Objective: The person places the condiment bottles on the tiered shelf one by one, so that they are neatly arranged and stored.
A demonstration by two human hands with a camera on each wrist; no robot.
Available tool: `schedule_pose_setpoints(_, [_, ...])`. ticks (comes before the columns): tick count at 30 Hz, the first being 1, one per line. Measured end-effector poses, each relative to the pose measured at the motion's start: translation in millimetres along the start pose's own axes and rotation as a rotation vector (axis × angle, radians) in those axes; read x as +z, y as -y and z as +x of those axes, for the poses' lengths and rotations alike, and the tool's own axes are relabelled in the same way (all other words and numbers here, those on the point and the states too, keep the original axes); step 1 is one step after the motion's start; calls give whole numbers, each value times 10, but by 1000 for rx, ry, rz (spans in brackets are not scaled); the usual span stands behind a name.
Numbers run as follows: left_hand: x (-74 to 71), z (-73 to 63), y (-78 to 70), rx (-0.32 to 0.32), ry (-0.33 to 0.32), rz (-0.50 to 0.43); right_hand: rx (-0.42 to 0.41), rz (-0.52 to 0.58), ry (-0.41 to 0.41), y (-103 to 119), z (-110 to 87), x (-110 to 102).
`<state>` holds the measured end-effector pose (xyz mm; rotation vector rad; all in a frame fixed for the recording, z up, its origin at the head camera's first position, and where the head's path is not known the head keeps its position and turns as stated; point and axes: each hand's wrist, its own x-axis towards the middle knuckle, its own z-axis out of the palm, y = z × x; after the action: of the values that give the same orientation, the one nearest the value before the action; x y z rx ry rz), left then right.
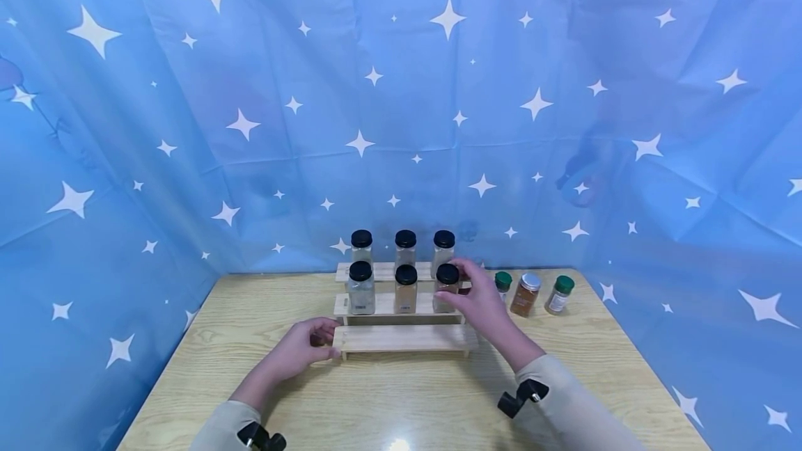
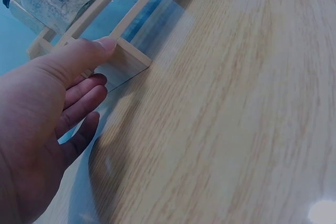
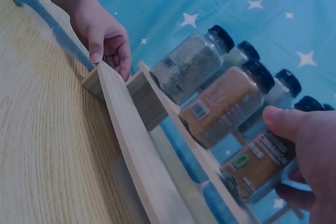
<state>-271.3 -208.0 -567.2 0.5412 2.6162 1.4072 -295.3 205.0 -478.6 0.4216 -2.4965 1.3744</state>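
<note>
Right grip point(image 1: 482, 298) has its thumb and fingers around a black-capped cinnamon jar point(image 1: 445, 295), cap up, long axis vertical, at the right end of the wooden rack's point(image 1: 404, 338) middle step. Left grip point(image 1: 297, 352) is pinching the bottom step's left end. Rack's up by the bench's point(image 1: 388, 399) back edge, three more jars point(image 1: 525, 296) near the back-right corner.
</note>
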Motion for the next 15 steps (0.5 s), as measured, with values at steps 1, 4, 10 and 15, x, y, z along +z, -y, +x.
schedule_pose_setpoints(1, [1, 0, 0, 0, 1, -1, -2, -3, 0, -6, -1, 2])
schedule_pose_setpoints(4, [2, -2, -3, 1, 3, -2, -3, 2, 5, -27, -1, 13])
schedule_pose_setpoints(10, [-1, -1, -12, -2, 4, -5, -7, 24, 12, -75, -3, 37])
schedule_pose_setpoints(15, [-1, -3, -23, -9, 4, -6, -18, 36, 15, -99, -1, 52])
